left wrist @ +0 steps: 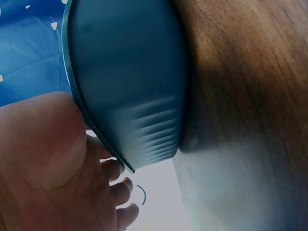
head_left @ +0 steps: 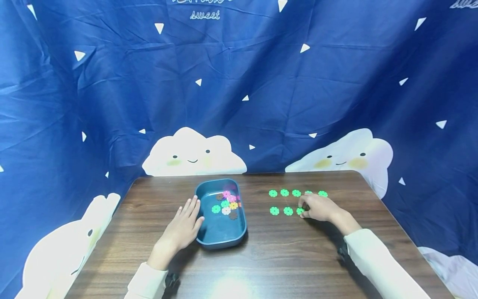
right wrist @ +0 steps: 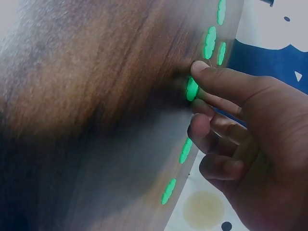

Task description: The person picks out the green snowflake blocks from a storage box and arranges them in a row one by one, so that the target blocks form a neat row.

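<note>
My right hand (head_left: 318, 207) pinches a green flower-shaped plastic piece (right wrist: 192, 89) between thumb and fingers, low over the table. That piece stands at the right end of a front row, beside two matching green flower pieces (head_left: 288, 211). Behind it runs a back row of several more green flower pieces (head_left: 284, 192), one of them partly hidden by the hand. My left hand (head_left: 183, 226) rests with its fingers extended at the left rim of a dark teal box (head_left: 221, 244). In the left wrist view the palm (left wrist: 43, 149) is beside the box's outer wall (left wrist: 130, 72).
Inside the box lies a loose cluster of flower pieces: pink (head_left: 232, 199), brown (head_left: 233, 215), white (head_left: 226, 211), orange and green. The brown wood-grain table (head_left: 284, 257) ends at a back edge against a blue curtain (head_left: 261, 83) printed with white clouds and triangles.
</note>
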`<state>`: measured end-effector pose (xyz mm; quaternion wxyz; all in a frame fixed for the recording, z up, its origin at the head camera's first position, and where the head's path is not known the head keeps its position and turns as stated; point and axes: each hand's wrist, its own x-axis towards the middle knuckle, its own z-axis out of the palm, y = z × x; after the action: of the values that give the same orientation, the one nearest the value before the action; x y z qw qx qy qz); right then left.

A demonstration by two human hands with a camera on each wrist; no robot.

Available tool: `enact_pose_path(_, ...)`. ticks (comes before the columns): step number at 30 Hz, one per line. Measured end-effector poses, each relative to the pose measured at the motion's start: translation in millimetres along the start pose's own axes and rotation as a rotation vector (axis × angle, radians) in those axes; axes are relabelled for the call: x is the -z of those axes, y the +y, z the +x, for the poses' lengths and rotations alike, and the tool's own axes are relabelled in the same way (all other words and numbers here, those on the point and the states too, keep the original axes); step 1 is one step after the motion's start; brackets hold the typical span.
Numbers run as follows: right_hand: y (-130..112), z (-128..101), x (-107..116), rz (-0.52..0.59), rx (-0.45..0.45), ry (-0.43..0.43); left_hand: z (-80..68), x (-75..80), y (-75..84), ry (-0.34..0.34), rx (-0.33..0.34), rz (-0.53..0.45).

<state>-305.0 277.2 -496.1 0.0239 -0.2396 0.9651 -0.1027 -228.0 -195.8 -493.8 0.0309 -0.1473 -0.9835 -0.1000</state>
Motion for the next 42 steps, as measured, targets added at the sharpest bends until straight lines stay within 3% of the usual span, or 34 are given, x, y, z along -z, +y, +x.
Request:
enact_pose_path(10, -17.1, 9.9, 15.7, 0.028, 0.002, 0.033, -0.9, -0.4, 0.2, -0.004, 0.012, -0.004)
enact_pose_path(24, -94.2, 58.6, 42.2, -0.032, 0.134, 0.071, -0.2, 1.5, 0.4, -0.009, 0.008, -0.003)
enact_pose_path(42, -173.3, 109.0, 50.3, -0.042, 0.287, -0.014, 2.9, 1.5, 0.9, -0.014, 0.01, 0.006)
